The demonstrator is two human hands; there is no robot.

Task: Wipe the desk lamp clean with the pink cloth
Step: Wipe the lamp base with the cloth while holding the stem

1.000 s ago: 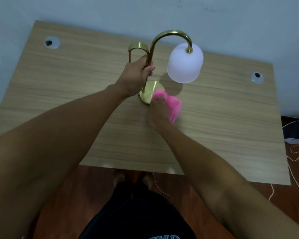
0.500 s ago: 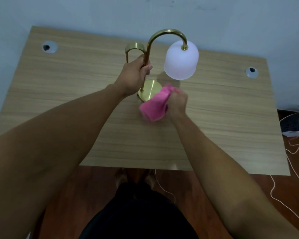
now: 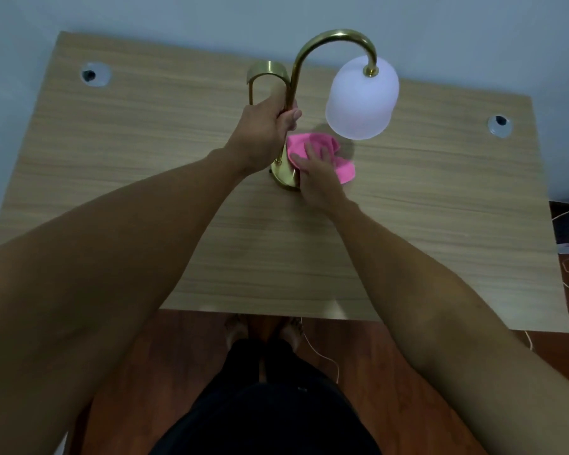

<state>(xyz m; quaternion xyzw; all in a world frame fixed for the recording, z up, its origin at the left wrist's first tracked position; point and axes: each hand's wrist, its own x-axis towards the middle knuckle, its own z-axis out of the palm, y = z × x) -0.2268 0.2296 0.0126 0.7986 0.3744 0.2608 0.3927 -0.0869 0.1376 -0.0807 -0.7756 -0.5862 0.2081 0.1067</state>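
Surface (image 3: 145, 178) bare at 9 and 3 o'clock of lamp (image 3: 335, 39): free passage. At 12, lamp stem and white shade (image 3: 362, 96) overhang base; access blocked from above. Cable holes (image 3: 94, 74) at far corners, flush.

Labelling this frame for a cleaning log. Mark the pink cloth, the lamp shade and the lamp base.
pink cloth (image 3: 344, 169), head view, on its bare right edge beside the hand.
lamp shade (image 3: 362, 100), head view, middle of the frosted white dome.
lamp base (image 3: 284, 178), head view, exposed brass disc.
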